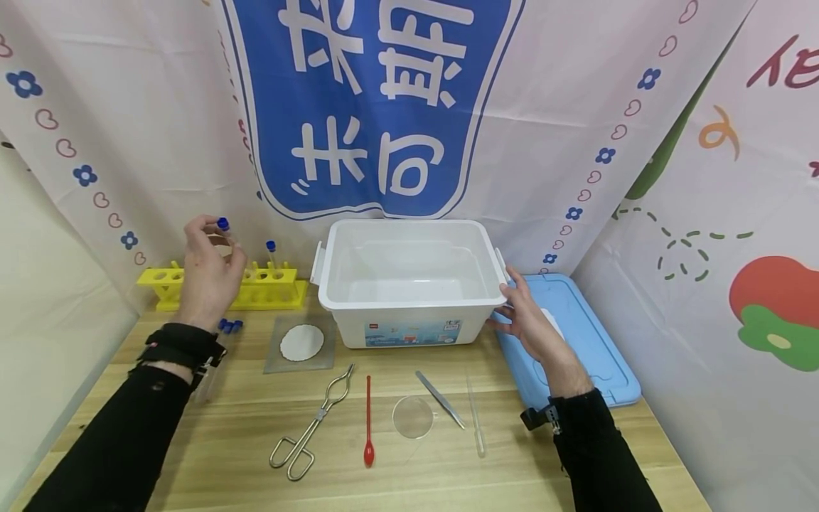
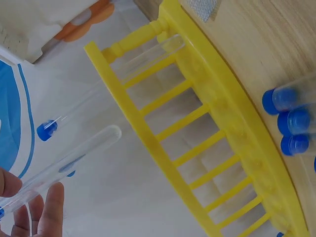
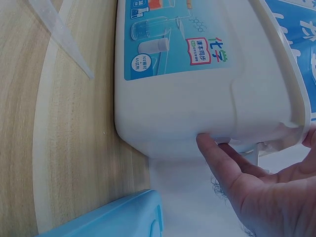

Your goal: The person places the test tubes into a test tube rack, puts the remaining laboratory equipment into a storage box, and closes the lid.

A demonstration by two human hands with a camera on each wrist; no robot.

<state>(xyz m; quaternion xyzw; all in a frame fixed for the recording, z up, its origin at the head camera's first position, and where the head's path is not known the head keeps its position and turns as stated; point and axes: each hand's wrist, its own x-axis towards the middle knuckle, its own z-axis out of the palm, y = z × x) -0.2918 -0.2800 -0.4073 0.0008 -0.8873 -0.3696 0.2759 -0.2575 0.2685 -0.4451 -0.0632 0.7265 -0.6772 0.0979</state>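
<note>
My left hand (image 1: 213,281) pinches a clear test tube (image 2: 81,160) with a blue cap between thumb and fingers. It is raised above the yellow test tube rack (image 1: 269,295), and the tube slants with its rounded end toward the rack. Another blue-capped tube (image 2: 47,130) stands in the rack near its right end. At the right side of a white plastic bin (image 1: 403,323), my right hand (image 1: 534,323) rests its extended fingers against the wall, near the handle. In the right wrist view, a fingertip touches the bin's corner (image 3: 173,133).
More blue-capped tubes (image 1: 230,326) lie before the rack. A gauze square (image 1: 271,363) bears a white disc. Crucible tongs (image 1: 320,414), a red spoon (image 1: 369,451), a round glass (image 1: 412,417), tweezers (image 1: 440,400) and a dropper (image 1: 478,434) lie in front. A blue lid (image 1: 595,341) lies right.
</note>
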